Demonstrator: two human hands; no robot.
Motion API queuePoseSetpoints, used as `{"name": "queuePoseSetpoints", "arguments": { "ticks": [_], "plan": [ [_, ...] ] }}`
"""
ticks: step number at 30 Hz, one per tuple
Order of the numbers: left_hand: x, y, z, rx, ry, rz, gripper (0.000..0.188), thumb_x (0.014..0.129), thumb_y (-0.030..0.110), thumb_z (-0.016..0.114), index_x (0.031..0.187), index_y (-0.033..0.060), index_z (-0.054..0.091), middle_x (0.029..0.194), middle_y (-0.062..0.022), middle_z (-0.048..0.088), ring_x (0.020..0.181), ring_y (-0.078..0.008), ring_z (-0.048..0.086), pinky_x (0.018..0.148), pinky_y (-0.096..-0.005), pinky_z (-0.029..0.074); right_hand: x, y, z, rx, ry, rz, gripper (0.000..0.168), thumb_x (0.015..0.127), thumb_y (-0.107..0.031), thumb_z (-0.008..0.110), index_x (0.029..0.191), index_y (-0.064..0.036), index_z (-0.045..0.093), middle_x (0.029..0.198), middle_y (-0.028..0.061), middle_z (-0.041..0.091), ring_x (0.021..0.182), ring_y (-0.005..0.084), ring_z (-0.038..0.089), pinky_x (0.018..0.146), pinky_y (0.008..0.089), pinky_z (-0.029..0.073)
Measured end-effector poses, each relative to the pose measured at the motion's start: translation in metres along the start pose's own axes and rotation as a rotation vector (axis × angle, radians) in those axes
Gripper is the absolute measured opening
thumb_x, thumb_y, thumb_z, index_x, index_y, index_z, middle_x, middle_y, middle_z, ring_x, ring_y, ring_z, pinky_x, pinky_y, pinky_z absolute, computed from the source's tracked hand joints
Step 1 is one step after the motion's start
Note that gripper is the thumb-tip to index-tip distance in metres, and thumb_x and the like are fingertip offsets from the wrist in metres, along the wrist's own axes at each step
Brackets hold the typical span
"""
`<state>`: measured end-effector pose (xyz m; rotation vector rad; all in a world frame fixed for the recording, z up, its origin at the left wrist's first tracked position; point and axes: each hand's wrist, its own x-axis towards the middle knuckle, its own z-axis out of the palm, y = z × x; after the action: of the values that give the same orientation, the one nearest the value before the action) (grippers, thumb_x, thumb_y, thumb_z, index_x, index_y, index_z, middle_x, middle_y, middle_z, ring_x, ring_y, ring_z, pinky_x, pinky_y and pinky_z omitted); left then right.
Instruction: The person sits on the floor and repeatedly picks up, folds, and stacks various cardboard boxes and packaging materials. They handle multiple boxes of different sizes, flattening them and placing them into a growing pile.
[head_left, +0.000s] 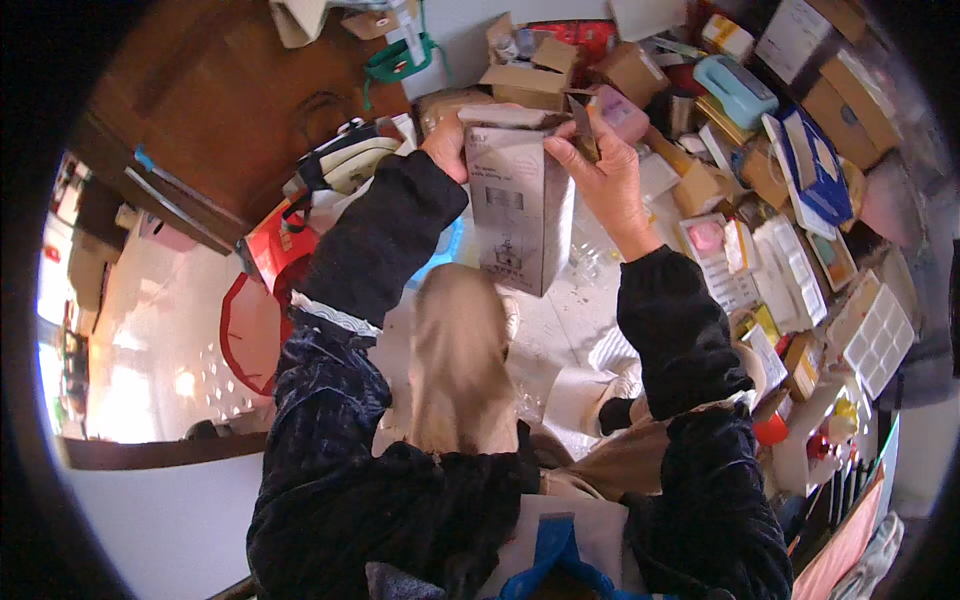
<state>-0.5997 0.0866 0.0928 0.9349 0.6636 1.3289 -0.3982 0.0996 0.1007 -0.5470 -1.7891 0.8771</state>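
A pale printed cardboard box (510, 210) is held up before me, its top end raised and a flap standing up at the right. My left hand (448, 146) grips the upper left side of the box; most of its fingers are hidden behind it. At the upper right edge, my right hand (604, 169) has its thumb on the rim and the brown flap (582, 127) between thumb and fingers. What the box holds cannot be seen. Below it is my knee in tan trousers (461, 337).
Small cartons, a blue plastic container (735, 90), a white compartment tray (879, 337) and an opened cardboard box (529, 79) crowd the right and far side. A red bag (281, 244) stands at left, near a brown wooden door (247, 97). A clear plastic piece (592, 251) lies on the floor.
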Motion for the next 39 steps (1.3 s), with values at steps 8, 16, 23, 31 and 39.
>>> {"name": "queuePoseSetpoints", "arguments": {
  "ticks": [8,16,23,31,39],
  "plan": [
    [-0.029,-0.100,0.040,-0.017,-0.366,-0.400,0.025,0.084,0.006,0.055,0.107,0.0004,0.059,0.101,-0.0073,0.063,0.090,-0.0141,0.060,0.082,-0.0305,0.049,-0.070,-0.050,-0.090,-0.494,-0.364,0.089,0.052,0.066,-0.036,0.076,0.095,0.003,0.059,0.076,0.0076,0.060,0.075,0.0123,0.054,0.069,0.0272,0.047],
    [-0.170,-0.155,0.117,0.841,0.169,0.267,0.014,0.085,0.011,0.053,0.088,-0.0018,0.059,0.085,-0.0102,0.058,0.077,-0.0194,0.056,0.071,-0.0280,0.044,-0.220,-0.043,-0.096,-0.220,-0.340,0.563,0.048,0.069,-0.041,0.073,0.090,0.002,0.063,0.077,0.0057,0.059,0.073,0.0127,0.053,0.067,0.0285,0.044],
    [-0.179,-0.132,0.165,1.067,0.044,0.424,0.016,0.084,0.007,0.056,0.097,-0.0023,0.054,0.088,-0.0156,0.056,0.082,-0.0326,0.057,0.071,-0.0352,0.045,-0.219,-0.056,-0.099,-0.176,-0.309,0.399,0.057,0.065,-0.044,0.073,0.095,0.003,0.062,0.085,0.0137,0.056,0.071,0.0225,0.055,0.064,0.0316,0.044],
    [-0.157,-0.164,0.158,0.874,-0.091,0.031,0.041,0.094,0.029,0.046,0.069,-0.0034,0.052,0.053,-0.0043,0.039,0.056,-0.0078,0.037,0.048,-0.0289,0.036,-0.217,-0.064,-0.118,-0.177,-0.573,0.520,0.052,0.060,-0.043,0.079,0.084,0.000,0.060,0.065,0.0091,0.055,0.063,0.0144,0.049,0.058,0.0298,0.043],
    [-0.156,-0.161,0.154,0.800,-0.242,-0.062,0.039,0.090,0.030,0.052,0.070,-0.0028,0.055,0.054,-0.0101,0.043,0.051,-0.0118,0.038,0.048,-0.0290,0.037,-0.235,-0.080,-0.120,-0.159,-0.430,0.507,0.047,0.058,-0.038,0.081,0.081,-0.001,0.063,0.063,0.0109,0.057,0.056,0.0161,0.054,0.054,0.0287,0.044]
  ]
}}
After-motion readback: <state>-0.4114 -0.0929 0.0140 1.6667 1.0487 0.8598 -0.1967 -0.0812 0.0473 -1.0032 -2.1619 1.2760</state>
